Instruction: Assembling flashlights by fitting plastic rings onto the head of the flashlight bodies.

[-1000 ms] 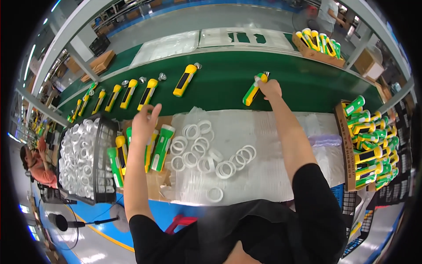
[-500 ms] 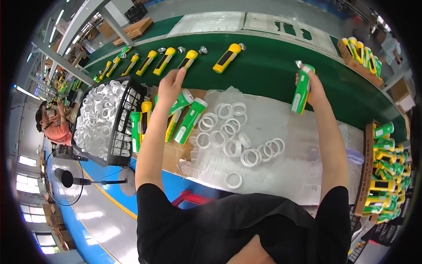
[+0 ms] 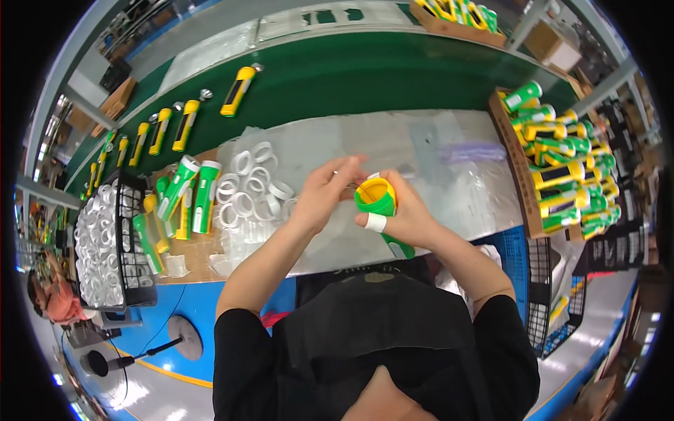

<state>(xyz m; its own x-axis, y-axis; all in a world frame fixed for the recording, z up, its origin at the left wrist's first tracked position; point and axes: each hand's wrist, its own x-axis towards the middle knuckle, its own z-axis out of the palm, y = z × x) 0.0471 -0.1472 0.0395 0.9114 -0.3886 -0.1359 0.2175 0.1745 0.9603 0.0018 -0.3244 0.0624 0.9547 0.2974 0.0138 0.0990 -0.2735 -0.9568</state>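
A green and yellow flashlight (image 3: 380,208) is gripped in my right hand (image 3: 409,214), its open yellow-lined head facing up. White tape wraps the thumb of that hand. Close beside the open head, my left hand (image 3: 327,191) has its fingers drawn together. A thin wire seems to run from the opening toward those fingertips; what they pinch is too small to make out. Several loose white plastic rings (image 3: 243,204) lie on the covered worktop left of my hands. Beyond them, capped green flashlights (image 3: 205,196) lean together on cardboard.
A black crate (image 3: 131,238) full of white rings stands at the left. Yellow flashlights (image 3: 186,125) with small reflectors lie along the green belt (image 3: 337,77). At the right, a cardboard box (image 3: 516,165) holds many flashlights. A co-worker (image 3: 55,295) sits far left.
My right hand has brought the flashlight from the belt's edge in front of my chest, its open head now toward me. My left hand has left the belt and come to it. The view has turned right.
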